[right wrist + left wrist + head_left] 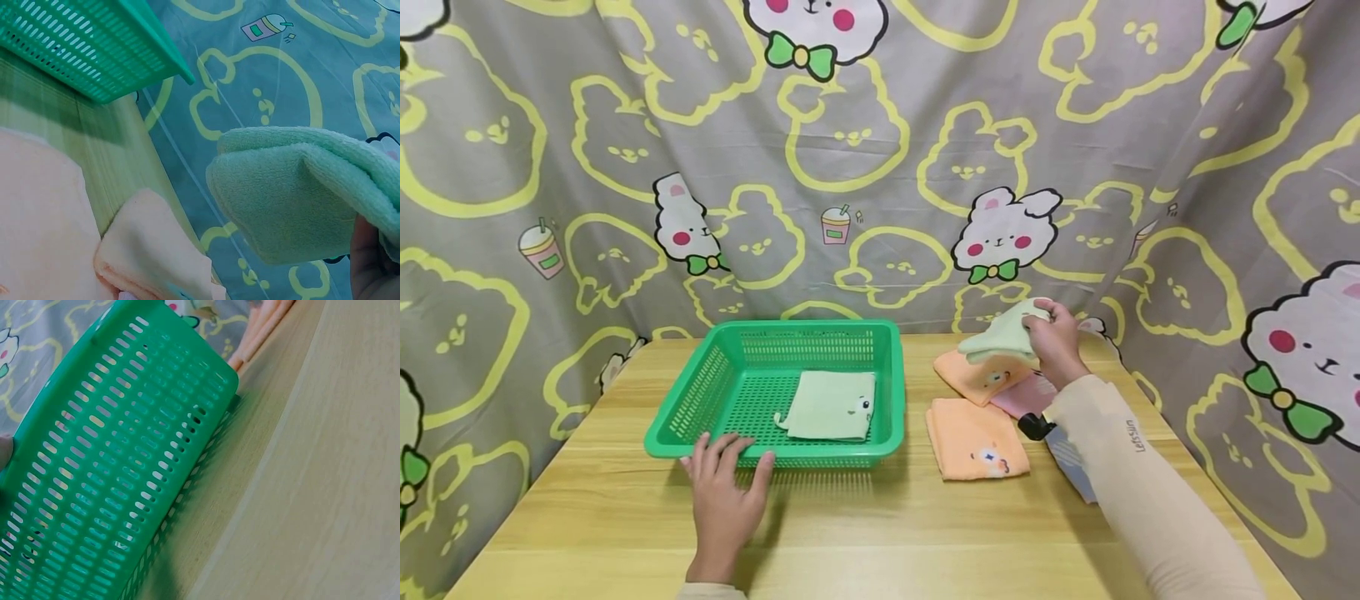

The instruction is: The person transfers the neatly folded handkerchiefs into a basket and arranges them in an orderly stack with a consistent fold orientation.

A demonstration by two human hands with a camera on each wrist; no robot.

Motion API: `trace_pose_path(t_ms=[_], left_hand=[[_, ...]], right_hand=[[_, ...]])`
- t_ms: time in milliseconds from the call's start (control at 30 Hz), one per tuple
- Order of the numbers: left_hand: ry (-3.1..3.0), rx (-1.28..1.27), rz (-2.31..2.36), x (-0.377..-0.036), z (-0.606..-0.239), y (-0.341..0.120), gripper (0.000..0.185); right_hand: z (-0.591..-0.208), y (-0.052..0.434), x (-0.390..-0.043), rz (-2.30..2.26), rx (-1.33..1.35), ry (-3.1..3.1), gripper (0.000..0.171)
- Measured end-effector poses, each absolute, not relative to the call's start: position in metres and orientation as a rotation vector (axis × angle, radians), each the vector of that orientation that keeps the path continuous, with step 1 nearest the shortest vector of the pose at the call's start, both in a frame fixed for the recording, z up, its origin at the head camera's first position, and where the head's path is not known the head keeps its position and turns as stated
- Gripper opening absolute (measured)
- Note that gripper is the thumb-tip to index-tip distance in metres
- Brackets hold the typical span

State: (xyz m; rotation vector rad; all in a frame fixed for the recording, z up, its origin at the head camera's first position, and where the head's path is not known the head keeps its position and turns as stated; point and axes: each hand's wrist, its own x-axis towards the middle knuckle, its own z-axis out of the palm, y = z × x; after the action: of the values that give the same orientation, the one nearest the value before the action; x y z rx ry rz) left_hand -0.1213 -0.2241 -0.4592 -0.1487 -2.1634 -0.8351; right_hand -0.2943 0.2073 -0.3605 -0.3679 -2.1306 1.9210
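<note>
My right hand [1052, 337] pinches a folded pale green towel [1003, 333], held up over the towels at the right. In the right wrist view this towel [287, 194] shows its thick folded layers, with my thumb underneath. My left hand [724, 492] holds the near rim of the green plastic basket [891, 433], fingers over the rim and thumb on the outside. Inside the basket, at its right, lies another folded pale green towel [831, 404] with a small face. Below the raised towel is a folded orange towel [973, 379], partly covered in the head view.
A second orange towel [977, 437] lies nearer, right of the basket. A pink towel [1026, 396] and a blue-grey towel [1072, 467] are partly hidden by the right arm. The wooden table [850, 550] meets a patterned curtain [895, 167] behind.
</note>
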Motion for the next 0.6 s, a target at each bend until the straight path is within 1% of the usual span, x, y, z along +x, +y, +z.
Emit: trace_pose_path(t_ms=[367, 600], left_hand=[[-2.185, -0.123, -0.832, -0.1209, -0.4588, -0.2232, 0.031], [-2.178, -0.134, -0.829, -0.1217, -0.4595, -0.2234, 0.032]], right_hand=[[-0.3573, 0.2011, -0.2963, 1.909, -0.373, -2.147, 0.046], [-0.3535, 0.1971, -0.2948, 1.909, -0.368, -2.143, 0.047]])
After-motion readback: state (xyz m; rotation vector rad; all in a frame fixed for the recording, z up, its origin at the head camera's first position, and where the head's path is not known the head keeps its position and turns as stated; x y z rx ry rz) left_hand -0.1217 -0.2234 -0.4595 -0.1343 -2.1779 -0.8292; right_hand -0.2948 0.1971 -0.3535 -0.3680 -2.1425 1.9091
